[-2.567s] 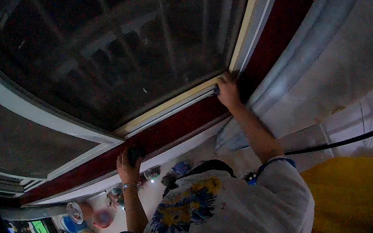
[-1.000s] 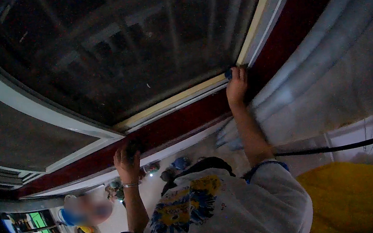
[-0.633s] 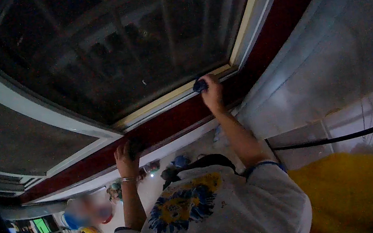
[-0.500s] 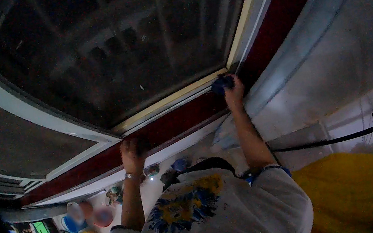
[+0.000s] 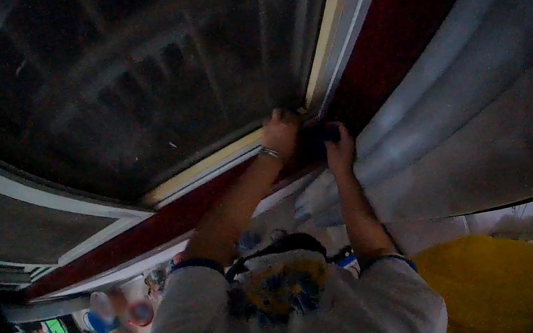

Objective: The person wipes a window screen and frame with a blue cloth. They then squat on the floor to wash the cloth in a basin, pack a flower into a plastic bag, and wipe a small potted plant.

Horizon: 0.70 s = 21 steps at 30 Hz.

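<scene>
A window with a dark pane (image 5: 154, 94) spans the upper part of the head view, edged by a cream inner strip (image 5: 211, 163) and bordered by a dark red frame (image 5: 185, 215). At the pane's lower right corner is my left hand (image 5: 282, 133), its fingers curled against the cream strip. What those fingers hold, if anything, is lost in shadow. Just right of it and slightly lower, my right hand (image 5: 342, 149) grips a bunched dark blue cloth (image 5: 328, 133) over the red frame near that corner.
A sheer grey curtain (image 5: 450, 113) hangs close along the right of the frame. Yellow fabric (image 5: 502, 290) lies at lower right. Low at left stand a blue bucket (image 5: 96, 322), a red basin (image 5: 140, 313) and other containers. A second window section (image 5: 36, 226) adjoins at left.
My left hand has moved right and up from the lower frame to the pane's corner. My right hand, still with the cloth, has shifted slightly down onto the red frame. The view has shifted somewhat.
</scene>
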### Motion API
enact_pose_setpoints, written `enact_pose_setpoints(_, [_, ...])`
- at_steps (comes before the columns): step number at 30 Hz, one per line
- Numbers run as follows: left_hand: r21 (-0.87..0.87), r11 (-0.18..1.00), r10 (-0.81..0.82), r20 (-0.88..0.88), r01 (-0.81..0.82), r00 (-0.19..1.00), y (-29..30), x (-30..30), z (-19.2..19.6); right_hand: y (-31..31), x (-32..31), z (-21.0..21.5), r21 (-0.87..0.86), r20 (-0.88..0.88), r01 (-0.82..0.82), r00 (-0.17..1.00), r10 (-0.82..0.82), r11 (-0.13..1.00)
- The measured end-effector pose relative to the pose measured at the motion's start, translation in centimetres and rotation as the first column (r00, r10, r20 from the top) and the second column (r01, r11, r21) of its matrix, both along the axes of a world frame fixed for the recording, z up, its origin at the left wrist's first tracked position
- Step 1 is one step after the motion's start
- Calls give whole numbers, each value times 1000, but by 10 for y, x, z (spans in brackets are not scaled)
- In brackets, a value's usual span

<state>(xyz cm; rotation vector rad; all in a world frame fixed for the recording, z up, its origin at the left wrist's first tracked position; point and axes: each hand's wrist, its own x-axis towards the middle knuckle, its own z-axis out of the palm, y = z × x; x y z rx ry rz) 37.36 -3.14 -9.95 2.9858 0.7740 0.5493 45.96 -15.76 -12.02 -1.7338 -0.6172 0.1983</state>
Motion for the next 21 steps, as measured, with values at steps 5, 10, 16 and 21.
enact_pose_setpoints(5, [235, 965, -148, 132, 114, 980, 16, -29, -23, -1, 26, -18, 6, -94, 48, 994, -48, 999])
enact_pose_setpoints(10, [283, 951, -168, 124, 128, 978, 8, 37, -30, -15, 26, -13, -13, -54, -10, 998, 9, 1000])
enact_pose_setpoints(16, [157, 987, -24, 17, 21, 1000, 12, -12, -29, -32, 23, 2, 4, -62, -54, 997, 54, 999])
enact_pose_setpoints(21, [219, 976, -17, 58, 4, 998, 17, 14, -53, -27, 15, 4, 11, -13, -58, 998, 58, 998])
